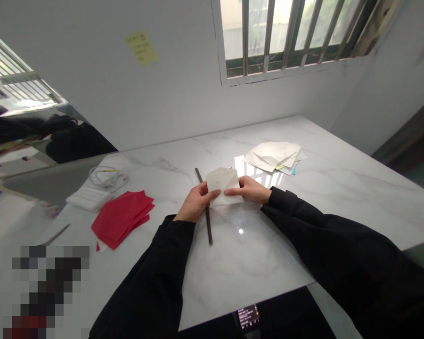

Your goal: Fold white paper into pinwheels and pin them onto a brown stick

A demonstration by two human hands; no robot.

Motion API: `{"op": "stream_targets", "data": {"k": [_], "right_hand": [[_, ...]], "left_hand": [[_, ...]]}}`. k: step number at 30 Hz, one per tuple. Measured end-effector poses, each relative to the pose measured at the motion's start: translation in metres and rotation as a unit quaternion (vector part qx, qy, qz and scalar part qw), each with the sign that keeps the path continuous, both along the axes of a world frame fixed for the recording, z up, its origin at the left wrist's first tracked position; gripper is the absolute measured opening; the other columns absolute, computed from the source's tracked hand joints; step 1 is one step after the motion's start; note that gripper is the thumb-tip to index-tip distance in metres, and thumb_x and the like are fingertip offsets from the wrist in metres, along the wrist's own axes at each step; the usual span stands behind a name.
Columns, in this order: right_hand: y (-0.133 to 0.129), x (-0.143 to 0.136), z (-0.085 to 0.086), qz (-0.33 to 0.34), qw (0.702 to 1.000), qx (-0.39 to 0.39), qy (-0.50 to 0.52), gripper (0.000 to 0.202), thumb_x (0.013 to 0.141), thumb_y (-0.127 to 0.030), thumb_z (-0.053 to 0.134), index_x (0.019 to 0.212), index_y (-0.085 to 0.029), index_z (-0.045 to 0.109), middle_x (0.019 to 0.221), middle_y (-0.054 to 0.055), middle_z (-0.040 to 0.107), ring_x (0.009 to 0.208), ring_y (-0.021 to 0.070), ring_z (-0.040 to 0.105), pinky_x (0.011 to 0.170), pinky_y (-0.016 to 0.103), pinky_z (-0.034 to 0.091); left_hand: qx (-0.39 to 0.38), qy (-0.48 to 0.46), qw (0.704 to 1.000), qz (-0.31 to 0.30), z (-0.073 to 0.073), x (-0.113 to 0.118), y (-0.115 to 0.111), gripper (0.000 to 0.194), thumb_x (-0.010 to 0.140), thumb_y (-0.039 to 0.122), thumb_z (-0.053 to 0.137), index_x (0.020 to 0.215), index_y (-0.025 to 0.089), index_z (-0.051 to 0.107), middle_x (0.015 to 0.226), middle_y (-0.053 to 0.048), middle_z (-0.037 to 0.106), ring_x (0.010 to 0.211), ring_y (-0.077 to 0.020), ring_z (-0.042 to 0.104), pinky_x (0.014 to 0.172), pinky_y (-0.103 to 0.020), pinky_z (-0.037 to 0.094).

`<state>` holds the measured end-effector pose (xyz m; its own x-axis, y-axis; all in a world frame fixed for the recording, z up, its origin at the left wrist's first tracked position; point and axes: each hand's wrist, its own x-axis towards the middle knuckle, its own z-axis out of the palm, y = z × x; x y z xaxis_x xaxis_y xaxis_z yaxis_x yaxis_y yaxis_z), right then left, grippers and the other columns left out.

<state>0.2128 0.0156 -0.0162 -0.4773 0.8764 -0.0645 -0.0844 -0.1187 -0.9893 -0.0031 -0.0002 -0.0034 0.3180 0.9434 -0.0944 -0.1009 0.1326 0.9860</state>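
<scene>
A cream paper envelope (223, 181) is held up above the marble-patterned table, its pointed flap at the top. My left hand (199, 200) grips its left side, thumb lying across the front. On the right edge, my right hand (250, 189) pinches it the same way, and the two thumb tips nearly meet low on the paper. The fingers behind the envelope are hidden. A thin dark brown stick (208, 221) lies on the table, passing beneath my left hand.
Several red envelopes (122, 219) are stacked at the left, near a white box-like device (89, 198) and a coiled white cable (108, 178). A pile of cream envelopes (273, 156) lies at the back right. A barred window (297, 37) is above; the table's front edge is close to me.
</scene>
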Motion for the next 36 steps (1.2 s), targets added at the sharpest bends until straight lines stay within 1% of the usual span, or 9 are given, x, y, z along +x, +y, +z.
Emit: {"op": "stream_targets", "data": {"k": [5,11,17,20,23,26,29,32,36], "right_hand": [[0.000,-0.001,-0.001,-0.002,1.000,-0.011,0.019,0.045,0.064,-0.040,0.094,0.096,-0.013,0.080,0.096,0.007,0.080,0.092,0.0218,0.073,0.090,0.032,0.056],[0.000,-0.001,-0.003,-0.006,1.000,-0.008,-0.002,0.046,0.065,-0.043,0.093,0.097,-0.013,0.080,0.094,0.007,0.080,0.088,0.0212,0.073,0.085,0.031,0.056],[0.001,-0.001,-0.007,-0.017,1.000,-0.001,-0.017,0.044,0.069,-0.043,0.090,0.098,-0.012,0.080,0.097,0.008,0.080,0.087,0.0212,0.073,0.083,0.030,0.056],[0.001,-0.002,-0.006,-0.021,1.000,-0.005,-0.019,0.040,0.072,-0.041,0.089,0.099,-0.013,0.081,0.096,0.008,0.080,0.087,0.0208,0.073,0.081,0.029,0.056],[0.000,-0.002,-0.004,-0.022,1.000,-0.008,-0.019,0.036,0.073,-0.038,0.087,0.099,-0.014,0.081,0.095,0.007,0.080,0.085,0.0204,0.073,0.081,0.029,0.056],[-0.001,-0.002,-0.002,-0.016,0.999,-0.005,-0.029,0.033,0.073,-0.036,0.086,0.097,-0.014,0.081,0.093,0.006,0.080,0.085,0.0208,0.073,0.080,0.029,0.055],[-0.001,-0.001,0.000,-0.015,0.999,0.009,-0.047,0.030,0.075,-0.034,0.084,0.096,-0.013,0.080,0.092,0.006,0.079,0.085,0.0207,0.072,0.079,0.029,0.054],[-0.001,-0.001,0.000,-0.009,0.999,0.013,-0.047,0.029,0.076,-0.035,0.083,0.095,-0.013,0.080,0.091,0.006,0.079,0.085,0.0206,0.072,0.079,0.029,0.053],[-0.002,-0.001,0.001,0.000,0.999,0.001,-0.037,0.035,0.071,-0.038,0.087,0.094,-0.013,0.079,0.089,0.006,0.078,0.084,0.0205,0.071,0.078,0.029,0.053]], "left_hand": [[-0.023,-0.003,1.000,0.016,0.003,0.000,0.001,0.065,0.078,0.050,0.084,0.132,0.016,0.068,0.115,-0.013,0.078,0.097,-0.0267,0.075,0.077,-0.032,0.060],[0.019,0.027,0.999,0.011,-0.002,-0.004,0.003,0.078,0.071,0.046,0.090,0.137,0.014,0.065,0.117,-0.015,0.078,0.092,-0.0280,0.076,0.078,-0.035,0.059],[0.028,0.041,0.999,0.019,-0.004,-0.002,0.003,0.073,0.069,0.048,0.091,0.129,0.013,0.069,0.117,-0.016,0.077,0.096,-0.0300,0.075,0.079,-0.036,0.060],[0.028,0.041,0.998,0.031,0.002,0.000,0.001,0.078,0.070,0.045,0.090,0.136,0.016,0.063,0.118,-0.015,0.076,0.093,-0.0277,0.075,0.076,-0.034,0.060],[0.067,0.043,0.995,0.057,0.009,0.002,-0.002,0.088,0.073,0.042,0.088,0.151,0.026,0.049,0.123,-0.011,0.074,0.088,-0.0227,0.074,0.072,-0.030,0.058],[0.128,0.069,0.988,0.061,0.015,0.002,-0.005,0.068,0.079,0.042,0.083,0.140,0.024,0.061,0.116,-0.008,0.074,0.080,-0.0180,0.071,0.069,-0.026,0.055],[0.165,0.118,0.978,0.050,0.018,0.002,-0.007,0.037,0.084,0.045,0.076,0.109,0.018,0.077,0.098,-0.006,0.074,0.068,-0.0149,0.063,0.060,-0.024,0.048],[0.177,0.142,0.973,0.053,0.017,0.003,-0.008,0.030,0.085,0.046,0.075,0.096,0.018,0.080,0.090,-0.005,0.073,0.063,-0.0144,0.057,0.055,-0.025,0.042],[0.160,0.136,0.975,0.074,0.011,0.008,-0.009,0.026,0.080,0.041,0.081,0.094,0.019,0.078,0.081,-0.003,0.070,0.063,-0.0159,0.059,0.055,-0.025,0.043]]}}
